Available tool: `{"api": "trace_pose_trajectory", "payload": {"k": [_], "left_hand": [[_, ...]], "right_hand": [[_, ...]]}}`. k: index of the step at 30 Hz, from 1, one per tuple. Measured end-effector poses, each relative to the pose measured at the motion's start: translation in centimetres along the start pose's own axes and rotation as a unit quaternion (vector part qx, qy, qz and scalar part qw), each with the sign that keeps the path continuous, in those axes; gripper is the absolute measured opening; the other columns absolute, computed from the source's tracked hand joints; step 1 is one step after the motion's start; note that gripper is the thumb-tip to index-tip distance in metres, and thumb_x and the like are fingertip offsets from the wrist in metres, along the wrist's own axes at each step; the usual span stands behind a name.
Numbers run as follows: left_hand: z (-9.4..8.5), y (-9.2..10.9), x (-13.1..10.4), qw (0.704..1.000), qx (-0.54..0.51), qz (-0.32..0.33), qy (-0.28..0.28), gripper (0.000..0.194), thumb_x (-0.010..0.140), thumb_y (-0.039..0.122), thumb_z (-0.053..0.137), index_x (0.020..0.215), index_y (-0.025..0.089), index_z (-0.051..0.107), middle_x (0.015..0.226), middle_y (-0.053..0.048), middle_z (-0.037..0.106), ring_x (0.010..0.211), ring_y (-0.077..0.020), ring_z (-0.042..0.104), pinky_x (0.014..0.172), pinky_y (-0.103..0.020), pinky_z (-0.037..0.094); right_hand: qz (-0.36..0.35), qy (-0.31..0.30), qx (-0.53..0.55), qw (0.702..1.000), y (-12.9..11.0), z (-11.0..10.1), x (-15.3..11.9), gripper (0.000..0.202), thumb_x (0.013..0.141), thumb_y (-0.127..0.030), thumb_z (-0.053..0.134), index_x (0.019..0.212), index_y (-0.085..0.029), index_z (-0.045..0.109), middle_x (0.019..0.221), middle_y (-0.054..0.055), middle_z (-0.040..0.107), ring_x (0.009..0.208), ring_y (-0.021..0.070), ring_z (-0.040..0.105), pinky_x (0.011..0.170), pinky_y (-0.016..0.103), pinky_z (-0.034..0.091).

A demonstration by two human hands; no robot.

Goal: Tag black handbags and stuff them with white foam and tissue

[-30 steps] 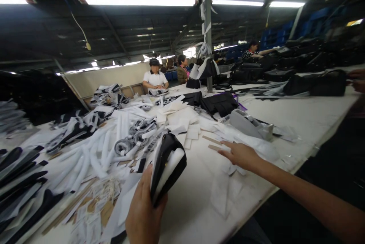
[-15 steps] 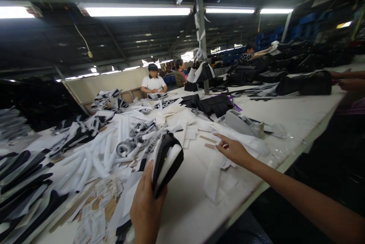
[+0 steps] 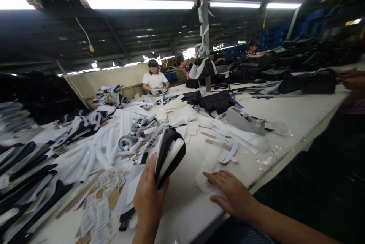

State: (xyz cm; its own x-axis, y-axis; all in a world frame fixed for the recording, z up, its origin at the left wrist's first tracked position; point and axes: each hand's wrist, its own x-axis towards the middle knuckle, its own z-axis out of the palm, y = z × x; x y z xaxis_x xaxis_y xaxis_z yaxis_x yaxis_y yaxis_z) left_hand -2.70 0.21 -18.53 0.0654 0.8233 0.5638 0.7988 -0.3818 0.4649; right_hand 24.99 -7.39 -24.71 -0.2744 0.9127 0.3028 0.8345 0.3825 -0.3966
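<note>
My left hand (image 3: 149,190) is closed around a black bag (image 3: 171,156), its mouth tilted up toward the right, with a white padded roll (image 3: 172,156) showing inside. At the table's near edge, my right hand (image 3: 229,192) lies low with fingers stretched out. Its fingertips touch or hover just over a thin translucent white sheet (image 3: 205,171); which of the two I cannot tell. Beyond that hand lie pale grey paper strips (image 3: 229,153) and narrow brown card strips (image 3: 211,142).
White foam tubes (image 3: 91,152) and coiled straps (image 3: 127,142) crowd the left of the table. Tags (image 3: 97,213) lie nearer me. Stacked black pieces (image 3: 31,190) fill the far left. A grey tape dispenser (image 3: 245,120) stands right of centre. A co-worker in white (image 3: 155,80) sits across.
My right hand has drawn back from the brown card strips toward me, onto the translucent sheet, and its fingers have straightened. My left hand still holds the bag.
</note>
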Motion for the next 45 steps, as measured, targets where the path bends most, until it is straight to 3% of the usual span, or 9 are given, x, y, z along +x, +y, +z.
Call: {"api": "trace_pose_trajectory", "payload": {"k": [9, 12, 15, 18, 21, 24, 30, 36, 45], "left_hand": [[-0.4, 0.4, 0.0, 1.0, 0.013, -0.013, 0.006, 0.071, 0.089, 0.02, 0.061, 0.152, 0.03, 0.031, 0.148, -0.007, 0.052, 0.132, -0.0286, 0.053, 0.101, -0.039, 0.049], [-0.5, 0.3, 0.0, 1.0, 0.008, -0.013, 0.003, 0.073, 0.088, 0.02, 0.062, 0.153, 0.032, 0.03, 0.15, -0.005, 0.05, 0.134, -0.0282, 0.051, 0.101, -0.039, 0.049], [-0.4, 0.1, 0.1, 1.0, -0.001, -0.003, 0.0, 0.075, 0.087, 0.018, 0.062, 0.153, 0.032, 0.029, 0.151, -0.005, 0.048, 0.136, -0.0269, 0.049, 0.105, -0.038, 0.046], [-0.3, 0.0, 0.1, 1.0, -0.001, 0.001, -0.011, 0.076, 0.086, 0.017, 0.062, 0.153, 0.032, 0.029, 0.152, -0.005, 0.048, 0.135, -0.0268, 0.05, 0.106, -0.039, 0.046], [-0.1, 0.1, 0.0, 1.0, 0.008, 0.009, -0.014, 0.076, 0.085, 0.016, 0.063, 0.152, 0.031, 0.031, 0.15, -0.005, 0.05, 0.133, -0.0274, 0.052, 0.106, -0.039, 0.046], [0.2, 0.1, -0.1, 1.0, 0.02, 0.015, -0.015, 0.079, 0.084, 0.014, 0.065, 0.153, 0.031, 0.03, 0.149, -0.006, 0.051, 0.132, -0.0283, 0.053, 0.106, -0.04, 0.046], [0.6, -0.1, -0.2, 0.999, 0.033, 0.04, -0.002, 0.082, 0.083, 0.013, 0.067, 0.153, 0.032, 0.029, 0.149, -0.007, 0.05, 0.131, -0.0294, 0.054, 0.103, -0.041, 0.049], [1.5, -0.3, -0.9, 0.994, 0.042, 0.101, 0.003, 0.088, 0.081, 0.006, 0.066, 0.154, 0.033, 0.025, 0.152, -0.005, 0.047, 0.135, -0.0283, 0.05, 0.108, -0.044, 0.046], [1.9, 0.3, -1.7, 0.986, 0.072, 0.148, 0.015, 0.08, 0.087, 0.01, 0.06, 0.155, 0.032, 0.023, 0.152, -0.007, 0.046, 0.136, -0.0289, 0.048, 0.106, -0.049, 0.048]], "right_hand": [[-0.01, 0.042, 0.11, 0.993, 0.1, 0.6, 1.9, 0.04, 0.098, -0.028, 0.044, 0.134, -0.023, 0.06, 0.094, 0.009, 0.069, 0.089, 0.0246, 0.068, 0.092, 0.045, 0.053], [0.147, 0.015, 0.338, 0.93, -2.5, -1.0, 0.5, 0.057, 0.094, -0.041, 0.051, 0.149, -0.029, 0.04, 0.1, 0.004, 0.064, 0.072, 0.0177, 0.068, 0.069, 0.032, 0.057], [0.246, -0.117, 0.439, 0.856, -4.2, -3.0, -2.1, 0.069, 0.088, -0.05, 0.058, 0.152, -0.032, 0.037, 0.094, 0.003, 0.067, 0.062, 0.0164, 0.067, 0.056, 0.028, 0.053], [0.248, -0.212, 0.295, 0.898, -3.8, -4.8, -4.0, 0.063, 0.084, -0.05, 0.065, 0.142, -0.032, 0.053, 0.087, 0.005, 0.073, 0.07, 0.0242, 0.07, 0.066, 0.035, 0.056], [0.214, -0.097, 0.108, 0.966, -2.2, -5.5, -3.5, 0.052, 0.089, -0.051, 0.059, 0.135, -0.027, 0.062, 0.091, 0.009, 0.076, 0.088, 0.0317, 0.071, 0.085, 0.046, 0.056], [0.144, 0.005, 0.041, 0.989, -0.8, -3.9, -1.1, 0.053, 0.096, -0.049, 0.049, 0.141, -0.02, 0.056, 0.13, 0.014, 0.066, 0.12, 0.0328, 0.061, 0.105, 0.049, 0.047], [0.075, -0.097, -0.024, 0.992, -0.2, 1.1, 4.6, 0.078, 0.089, -0.058, 0.062, 0.148, -0.011, 0.044, 0.157, 0.022, 0.032, 0.147, 0.0391, 0.026, 0.119, 0.059, 0.02], [-0.032, -0.112, 0.028, 0.993, 0.9, 0.4, 6.8, 0.059, 0.1, -0.055, 0.041, 0.15, -0.023, 0.044, 0.158, 0.012, 0.035, 0.147, 0.0298, 0.03, 0.121, 0.055, 0.017], [-0.058, -0.069, 0.032, 0.995, 1.8, 2.0, 6.3, 0.051, 0.095, -0.046, 0.058, 0.14, -0.023, 0.057, 0.15, 0.015, 0.047, 0.14, 0.0358, 0.041, 0.117, 0.06, 0.026]]}}
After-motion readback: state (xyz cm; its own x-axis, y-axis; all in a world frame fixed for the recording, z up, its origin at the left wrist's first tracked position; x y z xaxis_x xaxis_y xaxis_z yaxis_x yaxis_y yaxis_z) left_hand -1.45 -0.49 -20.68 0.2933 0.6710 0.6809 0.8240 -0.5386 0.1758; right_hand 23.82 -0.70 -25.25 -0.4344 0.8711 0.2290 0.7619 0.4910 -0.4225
